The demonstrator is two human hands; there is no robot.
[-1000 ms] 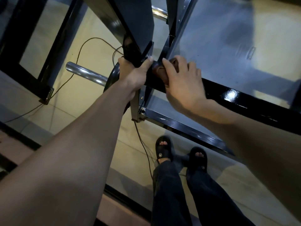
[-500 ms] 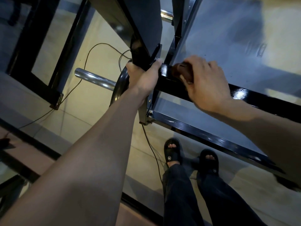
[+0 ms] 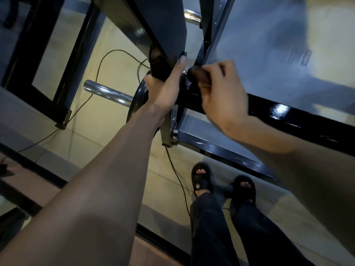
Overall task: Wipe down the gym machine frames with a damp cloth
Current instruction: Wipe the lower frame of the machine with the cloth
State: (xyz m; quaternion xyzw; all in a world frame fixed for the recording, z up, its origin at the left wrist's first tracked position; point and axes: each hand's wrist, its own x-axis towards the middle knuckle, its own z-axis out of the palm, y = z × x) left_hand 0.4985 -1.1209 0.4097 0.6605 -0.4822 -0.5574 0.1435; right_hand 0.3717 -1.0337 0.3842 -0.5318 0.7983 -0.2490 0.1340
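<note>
A dark brown cloth is pinched in the curled fingers of the right hand and pressed against the glossy black crossbar of the gym machine frame, at the joint where the bar meets an upright post. The cloth is bunched small and mostly hidden under the fingers; it appears damp, though this cannot be confirmed from the blurred view. The left hand is wrapped around a slanted black frame member just beside the cloth, the thumb laid straight up along its edge and the other fingers curled round the far side. A chrome weight peg sticks out to the left below that hand, next to the rim of a black weight plate. A second, lower black rail runs parallel to the crossbar. A thin black cable loops across the pale yellow floor. The person's feet are seen far below in black slide sandals, with dark trousers above them.
</note>
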